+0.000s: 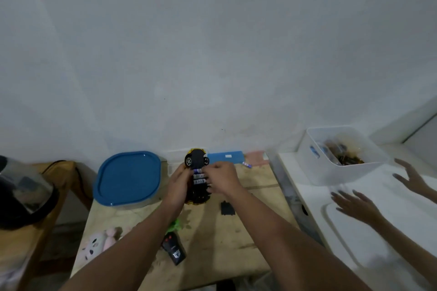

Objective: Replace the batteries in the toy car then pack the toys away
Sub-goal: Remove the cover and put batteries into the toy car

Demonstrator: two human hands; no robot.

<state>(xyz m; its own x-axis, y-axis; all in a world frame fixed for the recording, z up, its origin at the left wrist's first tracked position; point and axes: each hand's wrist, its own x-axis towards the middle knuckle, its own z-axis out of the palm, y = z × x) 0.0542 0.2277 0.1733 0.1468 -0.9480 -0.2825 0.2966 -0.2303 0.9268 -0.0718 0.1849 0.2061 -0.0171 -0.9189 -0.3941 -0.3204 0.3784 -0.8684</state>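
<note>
A yellow and black toy car is held upside down above the wooden table, its wheels up. Three batteries lie side by side in its open underside. My left hand grips the car from the left. My right hand rests against the car's right side with its fingertips at the batteries. A black battery cover lies on the table just right of the car. One loose battery lies near the back edge. A black remote control sits near the front.
A clear tub with a blue lid stands to the left. A pink and white plush toy and a green toy lie at front left. A white bin holding items sits on the white surface to the right, near another person's hands.
</note>
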